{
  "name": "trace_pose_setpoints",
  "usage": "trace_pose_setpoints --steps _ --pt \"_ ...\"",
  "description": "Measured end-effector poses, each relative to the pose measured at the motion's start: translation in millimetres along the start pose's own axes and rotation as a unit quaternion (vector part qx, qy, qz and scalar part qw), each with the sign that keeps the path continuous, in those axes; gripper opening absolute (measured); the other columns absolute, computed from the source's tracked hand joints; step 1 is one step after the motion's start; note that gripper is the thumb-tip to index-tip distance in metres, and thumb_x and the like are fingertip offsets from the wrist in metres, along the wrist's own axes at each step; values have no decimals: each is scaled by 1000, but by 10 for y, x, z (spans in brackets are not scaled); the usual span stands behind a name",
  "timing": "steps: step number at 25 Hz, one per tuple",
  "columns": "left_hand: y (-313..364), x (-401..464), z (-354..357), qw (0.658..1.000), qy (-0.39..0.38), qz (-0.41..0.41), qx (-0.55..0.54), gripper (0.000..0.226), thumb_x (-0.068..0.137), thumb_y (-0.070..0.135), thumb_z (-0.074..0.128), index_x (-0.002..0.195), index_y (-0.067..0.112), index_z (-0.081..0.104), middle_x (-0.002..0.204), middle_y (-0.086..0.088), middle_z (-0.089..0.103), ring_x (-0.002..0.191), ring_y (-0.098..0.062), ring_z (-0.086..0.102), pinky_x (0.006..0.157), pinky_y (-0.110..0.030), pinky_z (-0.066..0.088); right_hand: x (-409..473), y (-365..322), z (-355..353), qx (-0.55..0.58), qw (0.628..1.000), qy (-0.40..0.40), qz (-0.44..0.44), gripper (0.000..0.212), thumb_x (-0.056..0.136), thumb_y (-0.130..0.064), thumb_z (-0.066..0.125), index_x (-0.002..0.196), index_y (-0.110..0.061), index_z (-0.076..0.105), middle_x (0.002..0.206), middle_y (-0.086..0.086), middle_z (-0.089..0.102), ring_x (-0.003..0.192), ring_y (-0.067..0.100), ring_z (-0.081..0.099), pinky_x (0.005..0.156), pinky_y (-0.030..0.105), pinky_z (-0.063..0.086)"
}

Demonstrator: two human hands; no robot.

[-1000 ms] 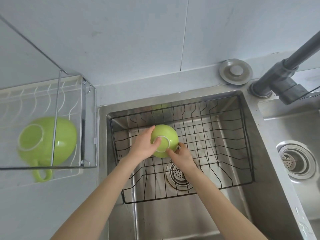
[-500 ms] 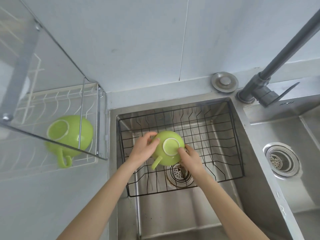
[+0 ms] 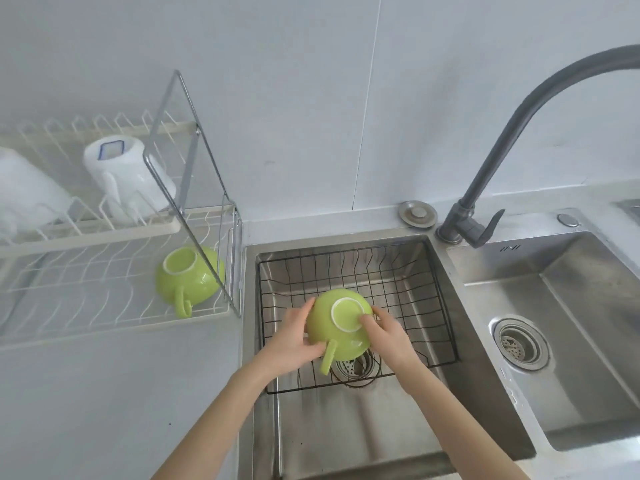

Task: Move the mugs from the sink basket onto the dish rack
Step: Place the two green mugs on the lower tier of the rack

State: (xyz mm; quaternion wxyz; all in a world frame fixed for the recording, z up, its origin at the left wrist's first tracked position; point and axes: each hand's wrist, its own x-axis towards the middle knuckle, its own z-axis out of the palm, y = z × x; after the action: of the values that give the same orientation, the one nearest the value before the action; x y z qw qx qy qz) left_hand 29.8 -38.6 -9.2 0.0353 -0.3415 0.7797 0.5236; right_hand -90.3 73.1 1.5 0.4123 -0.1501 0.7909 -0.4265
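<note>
No readable text, brand or number anywhere; only a small dark stamped mark (image 3: 510,248) on the steel sink rim (image 3: 491,263) near the faucet base, too small to read, and a blue outlined rectangle on the white jug (image 3: 128,174), no letters legible

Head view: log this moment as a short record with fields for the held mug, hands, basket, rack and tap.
held mug: green mug, upside down, handle toward the person, above the wire basket
hands: left hand and right hand grip its two sides
basket: no other mug visible in it
rack: dish rack holds a second green mug, upside down, on its lower tier; a white mug above
tap: grey tap, no water running
</note>
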Motion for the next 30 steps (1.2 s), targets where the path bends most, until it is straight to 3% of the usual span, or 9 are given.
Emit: trace_pose_setpoints --steps 3,5,7,9,11,13,17,25,30 --pt "-4 -207 19 999 27 38 19 80 81 11 64 144 19 15 131 -12 32 117 -18 43 82 -9 44 -226 -56 4 -39 998 7 -41 38 91 -27 51 126 -14 50 92 -1 57 92 19 53 70 24 44" --pt "-27 -338 22 997 51 51 4 79 80 11 66 143 20 18 124 -10 34 110 -18 46 75 -6 45 -337 -71 46 -71 996 5 -52 52 87 -34 58 133 -15 43 109 1 58 105 19 53 86 29 45" --pt "-82 -488 14 996 71 54 -15 81 79 12 67 143 20 18 121 -7 35 109 -20 49 83 -17 50 -439 -84 131 -97 994 0 -58 70 81 -43 63 140 -17 36 128 6 53 119 23 50 102 38 43" --pt "-178 -634 -20 994 94 58 -19 84 78 15 68 144 20 17 124 -8 37 110 -21 53 88 -24 51 -561 -115 256 -121 991 -6 -61 87 69 -52 68 141 -20 32 130 8 49 122 26 48 105 42 42" --pt "-279 -769 -80 990 122 65 -15 85 77 16 70 144 19 18 125 -9 37 107 -18 54 80 -11 49 -669 -152 403 -156 985 -16 -67 97 62 -55 70 143 -22 27 131 10 45 125 28 43 106 44 40" --pt "-384 -903 -169 986 146 75 -2 85 77 16 70 144 19 19 120 -7 37 100 -15 52 68 1 45 -768 -188 562 -183 980 -23 -72 95 70 -44 73 145 -21 20 133 12 39 127 29 38 109 43 37" --pt "-649 -1180 -343 980 180 80 12 84 76 20 71 143 20 20 112 2 35 90 -9 52 62 2 42 -925 -241 904 -204 974 -29 -94 95 73 -40 72 147 -19 15 137 13 36 130 31 36 110 42 34" --pt "-1132 -1569 -815 974 213 69 10 84 77 26 70 144 20 19 114 5 34 100 -10 51 66 -9 43 -1159 -390 1648 -204 968 -34 -144 89 79 -37 68 147 -17 15 144 11 36 135 29 33 109 39 32" --pt "-1392 -1673 -1148 969 233 80 15 81 76 23 71 142 13 25 128 -2 34 126 -17 40 102 -34 41 -1188 -567 2076 -209 963 -30 -169 83 79 -34 68 145 -15 20 139 10 43 133 29 36 109 37 33"
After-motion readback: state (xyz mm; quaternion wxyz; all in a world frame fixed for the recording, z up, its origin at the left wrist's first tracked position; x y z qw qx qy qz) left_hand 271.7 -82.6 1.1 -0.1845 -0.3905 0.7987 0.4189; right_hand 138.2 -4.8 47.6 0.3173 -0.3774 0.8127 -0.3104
